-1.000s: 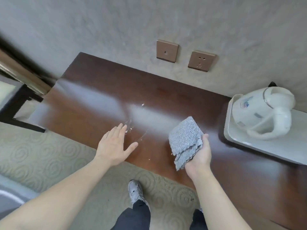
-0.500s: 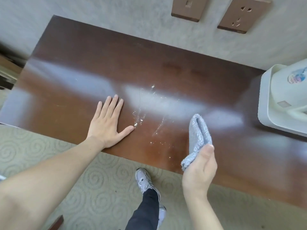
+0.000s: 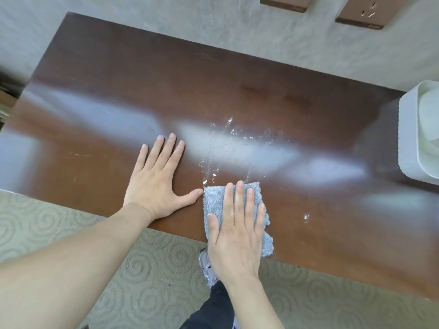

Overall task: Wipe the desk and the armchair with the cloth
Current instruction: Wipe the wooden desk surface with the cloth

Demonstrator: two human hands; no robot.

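A glossy dark brown desk (image 3: 118,96) fills the view, standing against a grey wall. A folded grey cloth (image 3: 213,198) lies flat near the desk's front edge. My right hand (image 3: 235,226) presses on it with straight fingers. Flat on the wood just left of the cloth rests my left hand (image 3: 154,181), its thumb tip almost touching the cloth's corner. White powdery specks (image 3: 228,136) streak the desk beyond the cloth, and a small white spot (image 3: 306,217) sits to its right. No armchair is in view.
A white tray (image 3: 408,143) holding a white kettle (image 3: 430,119) stands at the desk's right end. Two brown wall sockets (image 3: 361,17) are set above the desk. Patterned carpet (image 3: 71,222) and my shoe (image 3: 205,264) lie below the front edge.
My right hand has come down from the air and laid the cloth flat on the desk, pressing it beside my left thumb. The left hand stays planted. The view has moved closer.
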